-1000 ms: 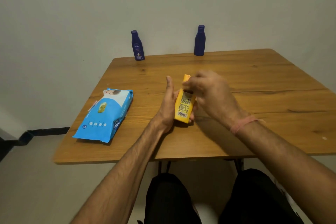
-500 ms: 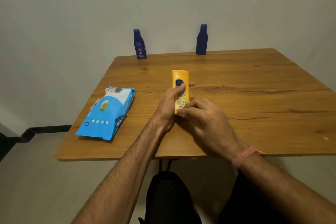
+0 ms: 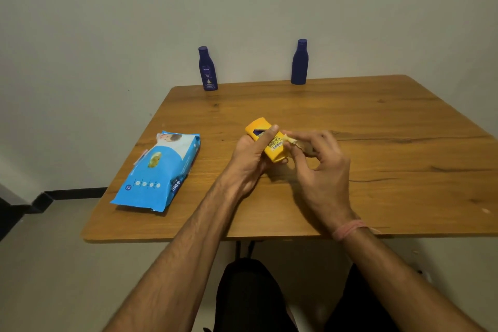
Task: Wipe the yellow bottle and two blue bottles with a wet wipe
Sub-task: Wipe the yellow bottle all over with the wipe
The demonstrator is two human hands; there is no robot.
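head view: i judge the task is in its first third. the yellow bottle [image 3: 269, 142] is the one being wiped, and the two blue bottles, one at eleven o'clock [image 3: 207, 69] and one at one o'clock [image 3: 299, 62], stand upright at the table's [image 3: 390, 121] far edge, well apart from my hands, so i take them as not yet done. the wipe pack [image 3: 159, 170] lies flat at nine o'clock from the yellow bottle.

my left hand [image 3: 250, 155] grips the yellow bottle just above the table near its middle, thumb laid across the label, fingers curled underneath, the bottle tilted with its cap end toward eleven o'clock. my right hand [image 3: 318, 164] comes in from three o'clock, its fingertips pinching a small pale wipe [image 3: 292, 142] that touches the bottle's lower side by the barcode.
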